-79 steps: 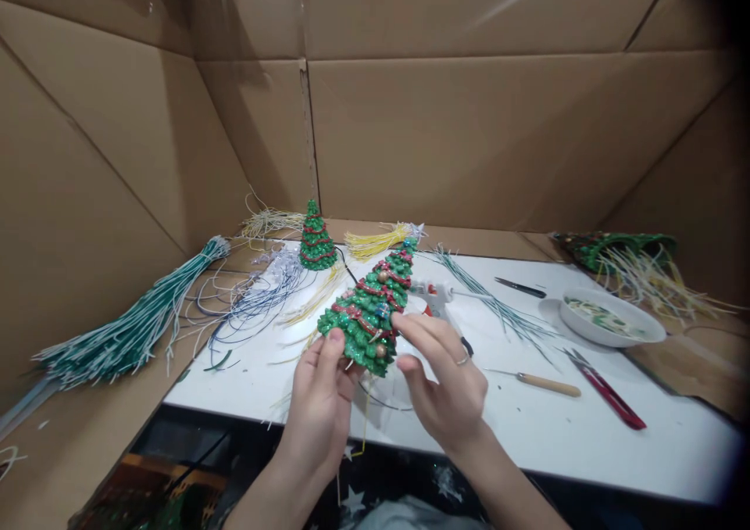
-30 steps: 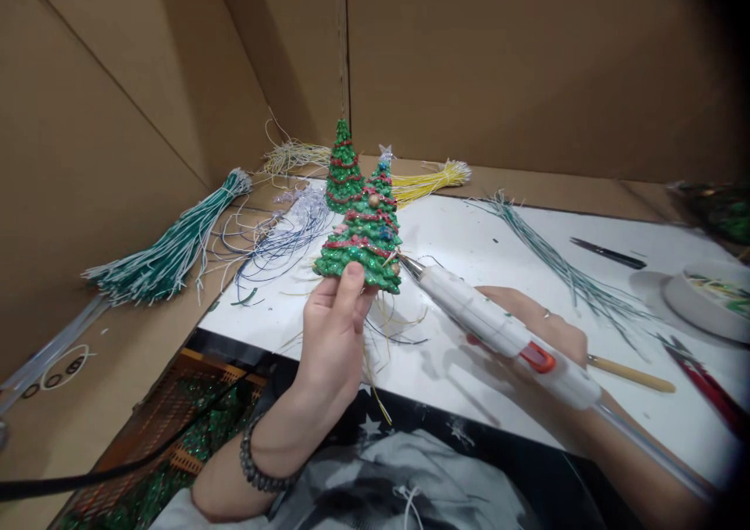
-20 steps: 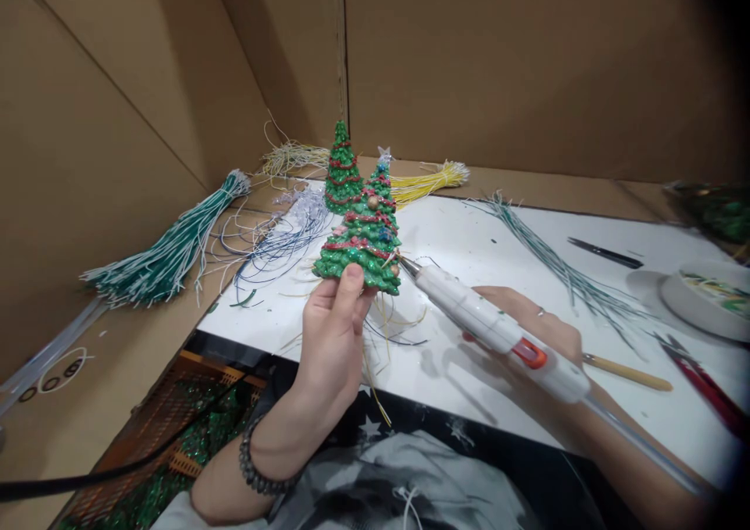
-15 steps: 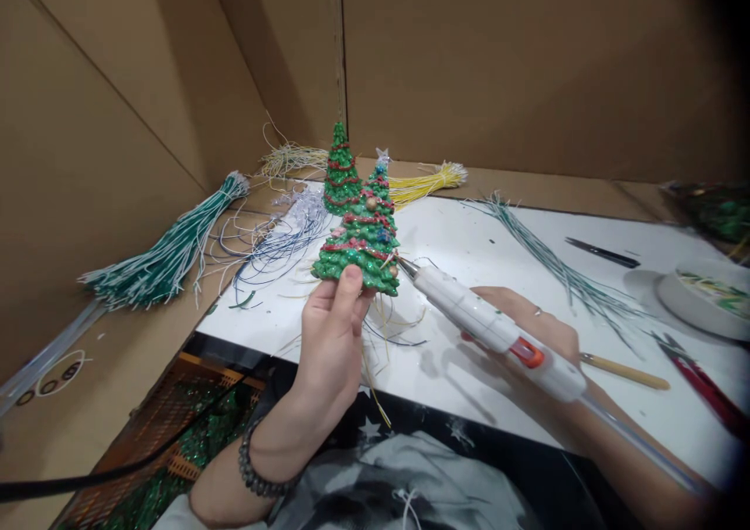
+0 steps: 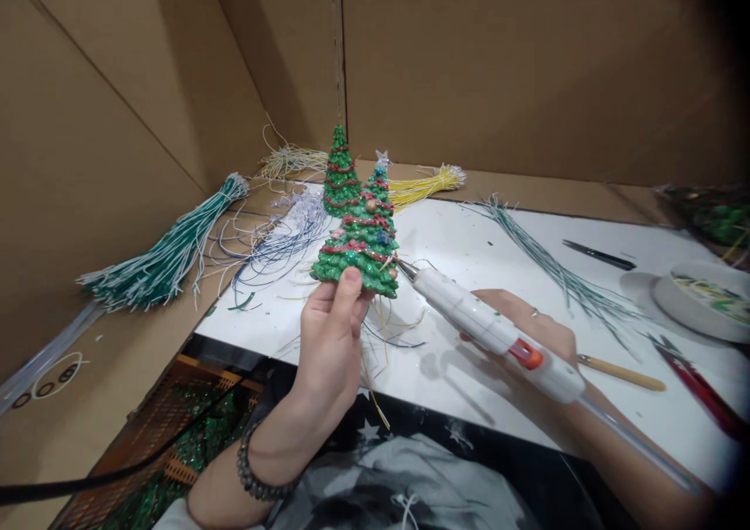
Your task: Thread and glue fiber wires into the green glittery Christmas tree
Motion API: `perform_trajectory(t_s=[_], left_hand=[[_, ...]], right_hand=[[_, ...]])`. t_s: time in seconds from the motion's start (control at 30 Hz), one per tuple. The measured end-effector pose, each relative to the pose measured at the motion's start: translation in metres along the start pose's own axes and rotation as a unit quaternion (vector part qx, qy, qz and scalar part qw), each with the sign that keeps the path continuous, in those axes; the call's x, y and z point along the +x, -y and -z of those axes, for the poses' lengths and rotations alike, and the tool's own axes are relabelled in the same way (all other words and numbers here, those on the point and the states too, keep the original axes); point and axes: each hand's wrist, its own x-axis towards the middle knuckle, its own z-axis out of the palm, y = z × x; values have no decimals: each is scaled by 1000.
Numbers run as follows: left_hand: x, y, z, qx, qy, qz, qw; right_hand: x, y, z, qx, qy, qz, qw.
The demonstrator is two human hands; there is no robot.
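Note:
Between the thumb and fingers of my left hand [image 5: 333, 334] is a small decorated Christmas tree [image 5: 360, 252], held by its base. It is green and glittery, with red garland, tiny ornaments and a clear star on top. Thin wires hang beneath it. My right hand [image 5: 521, 319] grips a white hot glue gun [image 5: 486, 319] with an orange switch and a clear glue stick in its back end. The metal nozzle is at the lower right edge of the tree; whether it touches, I cannot tell. Another green tree [image 5: 341, 174] with red garland stands upright just behind.
Bundles of green-and-white wires [image 5: 169, 248] and yellow wires [image 5: 430, 186] lie left and back. Right are loose green wires [image 5: 533, 252], black tweezers [image 5: 598, 254], a white bowl [image 5: 673, 303], a wooden-handled tool [image 5: 624, 374] and red-handled pliers [image 5: 703, 389]. An orange crate [image 5: 181, 467] sits lower left.
Almost everything stays in place. The view has shifted very slightly, and both hands keep their hold on the Christmas tree and the glue gun.

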Motion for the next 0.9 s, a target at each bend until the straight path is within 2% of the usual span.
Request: perform_trajectory(t_s=[0.47,0.57,0.67,0.77,0.9], left_hand=[[-2,-2,-3,13,5,-3,1000],[-1,-1,-2,14,3,-4,1000],[0,-1,-1,9,-2,-3,1000],[0,-1,-1,10,-5,-4,1000],[-1,-1,-2,10,4,-9,1000]], right_hand=[[2,-2,-1,28,27,-13,999],[2,2,-1,27,15,-39,999],[3,2,0,25,41,-56,997],[6,-1,1,42,60,-51,996],[8,0,2,48,50,-41,997]])
